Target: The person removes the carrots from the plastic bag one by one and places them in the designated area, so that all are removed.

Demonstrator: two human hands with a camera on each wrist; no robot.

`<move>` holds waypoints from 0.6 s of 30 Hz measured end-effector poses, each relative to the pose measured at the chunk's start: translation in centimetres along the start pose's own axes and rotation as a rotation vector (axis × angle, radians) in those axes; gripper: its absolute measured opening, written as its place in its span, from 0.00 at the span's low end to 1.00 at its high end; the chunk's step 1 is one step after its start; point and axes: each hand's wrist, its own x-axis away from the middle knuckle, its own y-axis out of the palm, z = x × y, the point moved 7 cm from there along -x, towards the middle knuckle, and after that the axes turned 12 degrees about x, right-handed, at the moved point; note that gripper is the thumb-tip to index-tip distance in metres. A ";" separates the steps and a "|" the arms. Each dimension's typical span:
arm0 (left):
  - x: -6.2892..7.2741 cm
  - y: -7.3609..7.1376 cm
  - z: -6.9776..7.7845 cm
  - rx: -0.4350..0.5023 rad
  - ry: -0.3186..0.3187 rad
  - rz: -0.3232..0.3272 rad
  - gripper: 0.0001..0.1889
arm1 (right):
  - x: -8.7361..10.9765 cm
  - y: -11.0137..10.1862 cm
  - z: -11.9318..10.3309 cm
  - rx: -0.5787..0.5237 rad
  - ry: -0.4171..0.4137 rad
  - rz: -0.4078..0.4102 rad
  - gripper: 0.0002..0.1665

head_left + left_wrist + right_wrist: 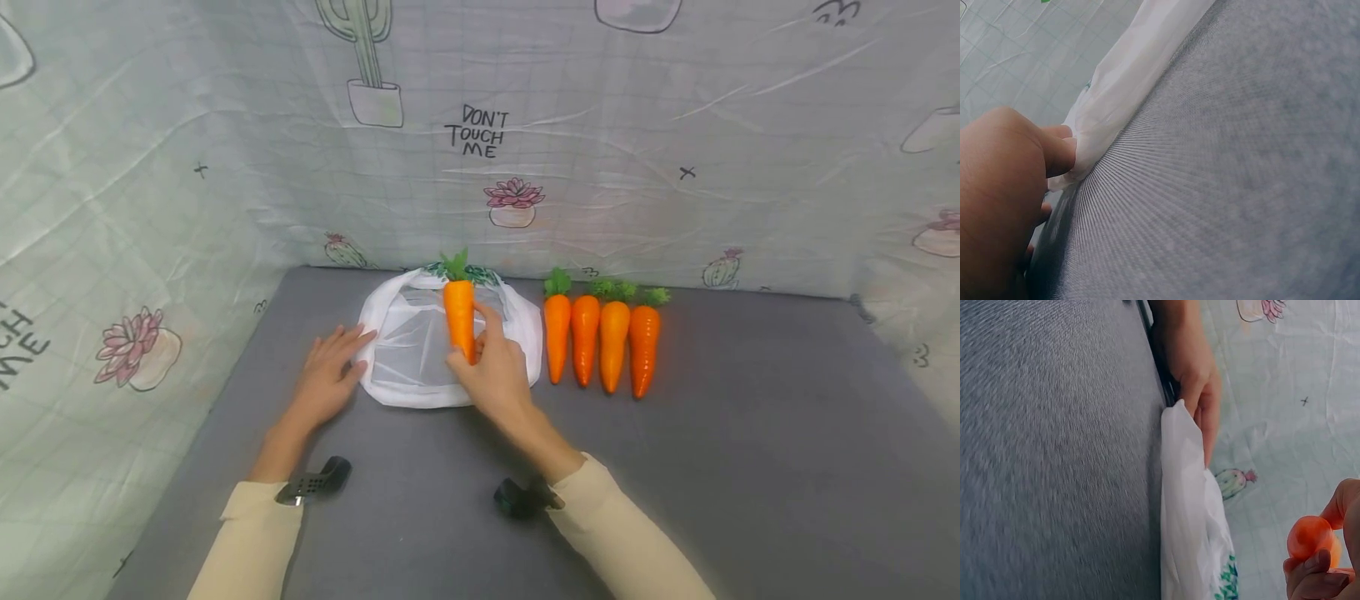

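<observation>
A carrot (460, 317) with a green leafy top is pinched between the thumb and fingers of my right hand (495, 367), above a white plastic bag (382, 392). The bag lies on the table with its rim spread wide and green print at the far side. In the right wrist view, the tip of the held carrot (1310, 540) shows apart from the bag (1182, 506). At the bag's left rim rests my left hand (326, 379), fingers extended and fingertips touching the edge. The left wrist view shows its thumb against the white plastic (1116, 94).
Several more carrots (585, 337) lie in a row just right of the bag, leafy ends away from me. The grey table (750, 450) meets a printed cloth backdrop (600, 150) at the back and sides.
</observation>
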 end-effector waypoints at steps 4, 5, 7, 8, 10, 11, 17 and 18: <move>0.0 0.0 -0.1 -0.004 -0.004 -0.007 0.22 | 0.0 -0.8 0.6 0.022 -0.005 0.028 0.37; -0.1 0.0 -0.2 -0.005 -0.005 -0.008 0.22 | -0.1 -1.0 0.8 0.029 -0.007 0.035 0.37; -0.1 0.0 -0.2 -0.005 -0.006 -0.010 0.22 | 0.0 -1.4 1.2 0.040 -0.007 0.044 0.37; -0.1 0.0 -0.3 -0.003 -0.007 -0.011 0.22 | -0.1 -1.5 1.4 0.041 -0.006 0.047 0.37; -0.2 0.0 -0.4 -0.001 -0.005 -0.011 0.22 | 0.0 -1.8 1.9 0.036 0.001 0.052 0.37; -0.2 0.0 -0.4 0.000 -0.002 -0.012 0.22 | 0.0 -2.0 2.2 0.035 0.008 0.054 0.37; -0.2 0.2 -0.6 -0.001 0.007 -0.008 0.22 | 0.1 -2.9 3.8 0.050 0.043 0.056 0.37; -0.2 0.2 -0.6 0.000 0.005 -0.007 0.22 | 0.2 -3.1 4.0 0.058 0.045 0.057 0.37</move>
